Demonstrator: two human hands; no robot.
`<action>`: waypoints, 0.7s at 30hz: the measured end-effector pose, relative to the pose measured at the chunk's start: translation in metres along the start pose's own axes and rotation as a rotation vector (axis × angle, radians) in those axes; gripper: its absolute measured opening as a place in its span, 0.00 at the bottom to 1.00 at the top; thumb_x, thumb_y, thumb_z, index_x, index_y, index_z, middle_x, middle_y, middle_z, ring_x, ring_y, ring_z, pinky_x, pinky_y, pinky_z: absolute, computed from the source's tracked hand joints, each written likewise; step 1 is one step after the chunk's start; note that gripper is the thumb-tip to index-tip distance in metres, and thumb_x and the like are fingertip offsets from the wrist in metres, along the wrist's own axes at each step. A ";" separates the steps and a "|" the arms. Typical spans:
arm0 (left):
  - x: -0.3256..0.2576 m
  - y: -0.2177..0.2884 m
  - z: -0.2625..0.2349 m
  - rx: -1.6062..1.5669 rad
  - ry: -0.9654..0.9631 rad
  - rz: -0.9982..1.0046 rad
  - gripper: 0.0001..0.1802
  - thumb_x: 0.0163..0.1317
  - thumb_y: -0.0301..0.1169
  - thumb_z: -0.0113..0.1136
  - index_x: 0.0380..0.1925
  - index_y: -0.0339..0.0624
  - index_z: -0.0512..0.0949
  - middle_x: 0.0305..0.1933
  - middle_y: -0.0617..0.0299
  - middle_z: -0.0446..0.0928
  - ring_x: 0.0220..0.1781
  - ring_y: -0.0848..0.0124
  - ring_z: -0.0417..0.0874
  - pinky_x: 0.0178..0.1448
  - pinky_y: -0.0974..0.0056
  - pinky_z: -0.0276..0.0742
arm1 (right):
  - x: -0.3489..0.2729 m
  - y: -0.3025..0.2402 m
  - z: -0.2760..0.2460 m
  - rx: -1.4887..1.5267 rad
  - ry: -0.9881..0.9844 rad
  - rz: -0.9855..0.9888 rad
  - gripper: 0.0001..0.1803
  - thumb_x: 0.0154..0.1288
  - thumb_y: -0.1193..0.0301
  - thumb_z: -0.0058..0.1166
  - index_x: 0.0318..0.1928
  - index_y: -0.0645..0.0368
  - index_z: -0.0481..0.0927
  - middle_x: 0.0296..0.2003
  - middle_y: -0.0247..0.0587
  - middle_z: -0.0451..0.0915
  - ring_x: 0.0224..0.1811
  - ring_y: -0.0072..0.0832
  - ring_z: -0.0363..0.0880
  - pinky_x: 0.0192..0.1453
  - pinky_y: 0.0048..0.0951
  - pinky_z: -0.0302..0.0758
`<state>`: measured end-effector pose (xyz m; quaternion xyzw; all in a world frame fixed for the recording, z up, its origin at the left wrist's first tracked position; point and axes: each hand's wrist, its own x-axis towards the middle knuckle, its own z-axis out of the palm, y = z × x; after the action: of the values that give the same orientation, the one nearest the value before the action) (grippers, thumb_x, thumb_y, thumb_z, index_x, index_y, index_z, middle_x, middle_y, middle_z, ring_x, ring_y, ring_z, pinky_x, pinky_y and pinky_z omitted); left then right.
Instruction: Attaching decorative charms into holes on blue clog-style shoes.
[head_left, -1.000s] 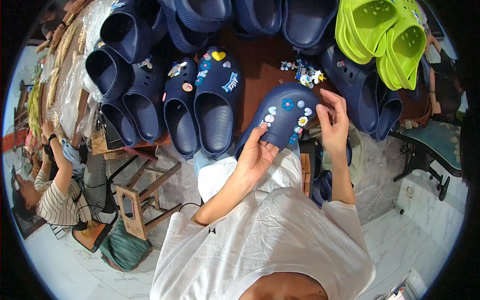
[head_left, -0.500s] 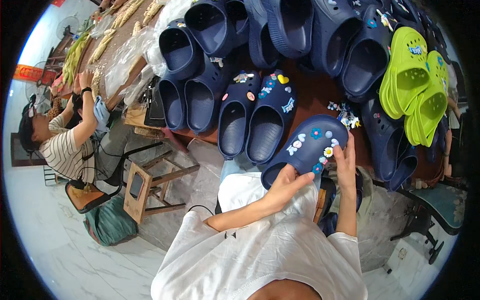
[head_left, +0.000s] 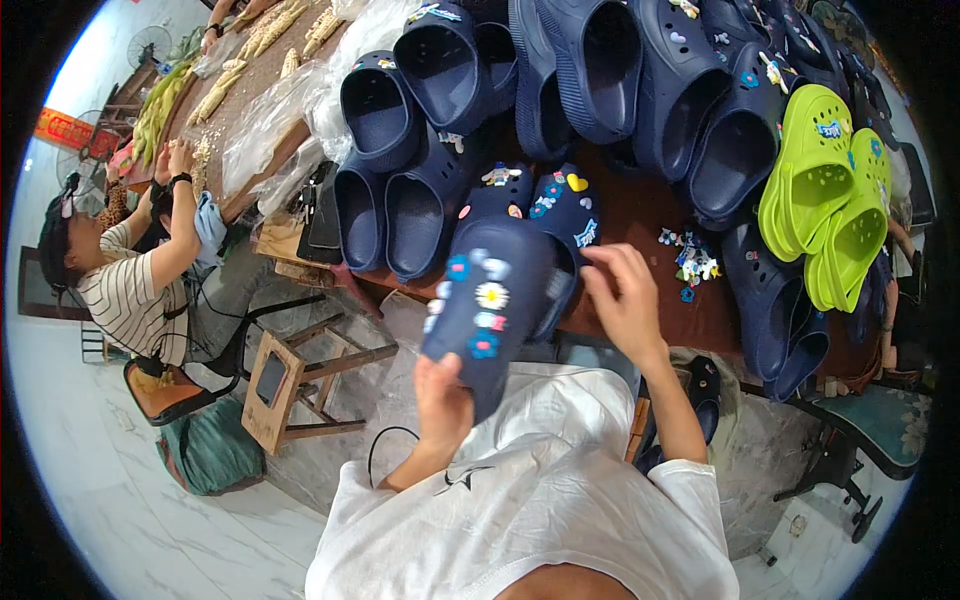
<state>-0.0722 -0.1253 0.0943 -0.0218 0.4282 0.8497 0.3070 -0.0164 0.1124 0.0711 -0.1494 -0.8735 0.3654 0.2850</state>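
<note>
My left hand (head_left: 445, 405) grips a navy foam clog (head_left: 525, 300) by its heel end and holds it up over my lap, blurred by motion. Shoe charms dot its upper, among them a white daisy and blue flowers. Behind it, partly covered, a pair of navy clogs (head_left: 578, 210) with charms stands at the table edge. My right hand (head_left: 625, 300) hovers just right of that pair, fingers loosely bent and apart, with nothing visible in them. A small pile of loose charms (head_left: 695, 260) lies on the table beyond it.
Many navy clogs (head_left: 450, 65) crowd the brown table (head_left: 640, 325), with lime-green clogs (head_left: 815, 165) stacked at right. At left a person in a striped shirt (head_left: 135, 310) works by a table with corn cobs (head_left: 215, 90). A wooden stool (head_left: 280, 395) and a green bag (head_left: 210, 450) stand on the floor.
The held clog has swung left and turned, its toe now pointing up and away. My right hand has come off it and moved slightly left, toward the standing pair.
</note>
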 end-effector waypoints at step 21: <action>0.039 0.026 -0.067 0.079 0.403 0.356 0.23 0.66 0.39 0.52 0.54 0.34 0.71 0.52 0.54 0.79 0.54 0.66 0.80 0.61 0.60 0.73 | 0.064 -0.002 0.101 -0.319 0.094 -0.282 0.10 0.47 0.71 0.58 0.31 0.57 0.73 0.27 0.40 0.73 0.34 0.39 0.72 0.39 0.39 0.66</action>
<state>-0.1327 -0.1673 0.0589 -0.1028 0.5105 0.8515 0.0618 -0.1285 0.0849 0.0399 -0.0857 -0.9183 0.1719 0.3463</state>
